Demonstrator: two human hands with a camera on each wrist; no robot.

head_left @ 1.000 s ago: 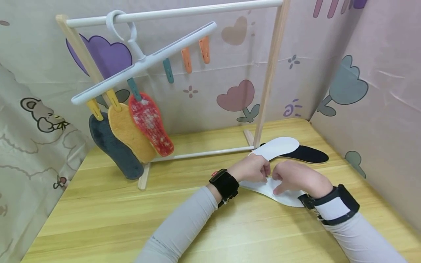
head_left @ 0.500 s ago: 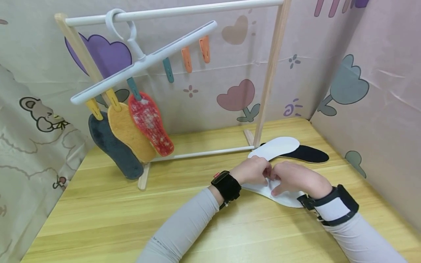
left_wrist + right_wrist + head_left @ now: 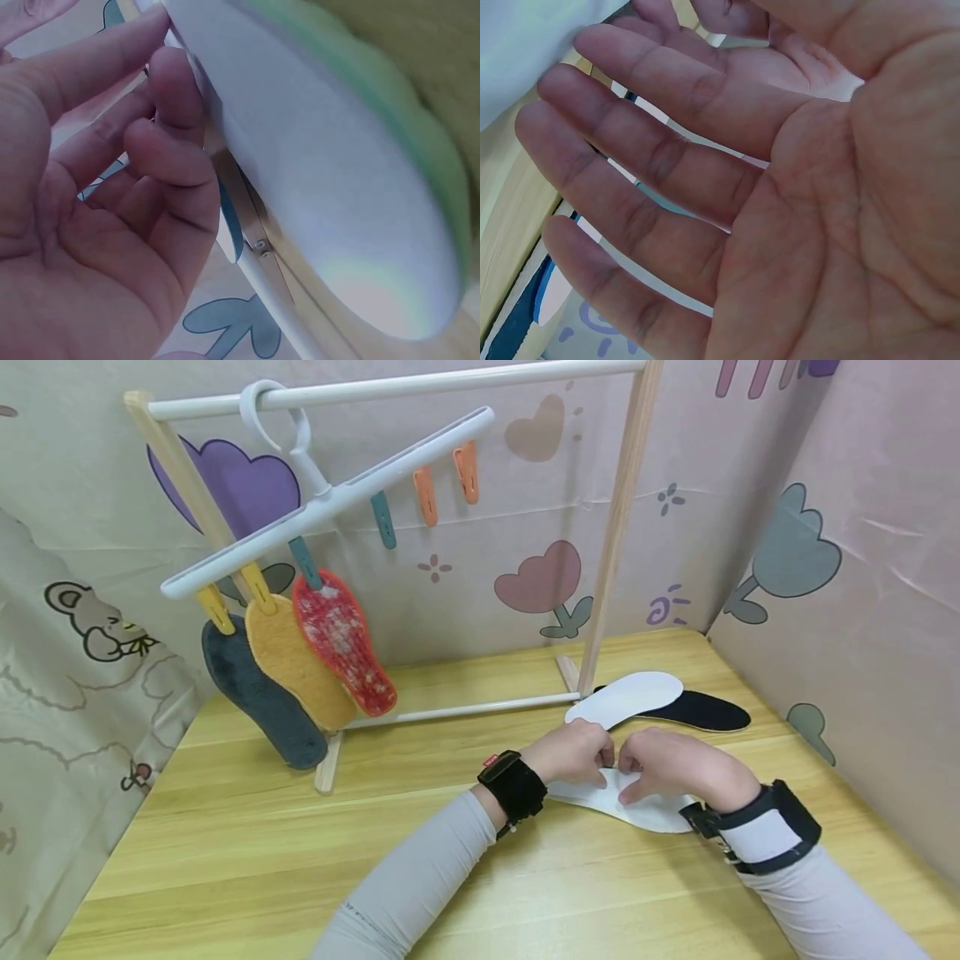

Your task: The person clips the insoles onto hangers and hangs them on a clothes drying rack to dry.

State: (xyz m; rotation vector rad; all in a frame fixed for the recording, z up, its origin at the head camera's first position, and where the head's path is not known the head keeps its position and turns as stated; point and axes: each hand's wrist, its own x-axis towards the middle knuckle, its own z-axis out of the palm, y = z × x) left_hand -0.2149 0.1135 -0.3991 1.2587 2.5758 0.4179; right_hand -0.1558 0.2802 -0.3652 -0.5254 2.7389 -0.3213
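A white insole (image 3: 652, 811) lies on the wooden table (image 3: 300, 852) under both hands. My left hand (image 3: 603, 760) curls its fingers at the insole's near edge and pinches it; the left wrist view shows the left hand (image 3: 161, 97) against the white insole (image 3: 322, 172), whose edge is raised. My right hand (image 3: 630, 777) rests on the same insole with fairly straight fingers. In the right wrist view the right hand (image 3: 630, 172) is spread flat, with the white insole (image 3: 532, 45) at the upper left. Behind the hands a second white insole (image 3: 630, 697) lies over a black insole (image 3: 708, 712).
A drying rack (image 3: 618, 527) stands at the back, with a white clip hanger (image 3: 330, 497) on its rail. A dark grey insole (image 3: 255, 697), a yellow insole (image 3: 296, 664) and a red insole (image 3: 341, 643) hang from it. Patterned cloth walls (image 3: 862, 610) close in three sides.
Both hands have stayed together over the white insole, with only small shifts of the fingers. The hanger and the hanging insoles have not moved.
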